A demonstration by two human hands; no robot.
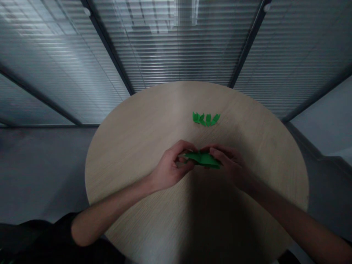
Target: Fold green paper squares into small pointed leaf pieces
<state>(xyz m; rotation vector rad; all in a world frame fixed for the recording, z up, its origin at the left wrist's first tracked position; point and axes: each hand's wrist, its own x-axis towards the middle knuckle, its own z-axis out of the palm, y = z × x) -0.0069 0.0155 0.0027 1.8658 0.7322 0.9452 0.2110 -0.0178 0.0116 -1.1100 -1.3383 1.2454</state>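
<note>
A folded piece of green paper point(204, 158) is held between both hands over the middle of the table. My left hand point(176, 165) grips its left end, with thumb and fingers closed round it. On the opposite end, my right hand point(229, 161) is closed, its thumb lying on top of the paper. The paper shows creases and a raised fold near its centre. Beyond the hands, several small folded green paper pieces point(208, 120) lie side by side in a row on the table.
The round wooden table point(123, 146) has a pale grain, and a dark shadow falls across its near side. Behind its far edge stand glass panels with blinds point(178, 58) and dark frames. Grey floor point(49, 165) shows to the left.
</note>
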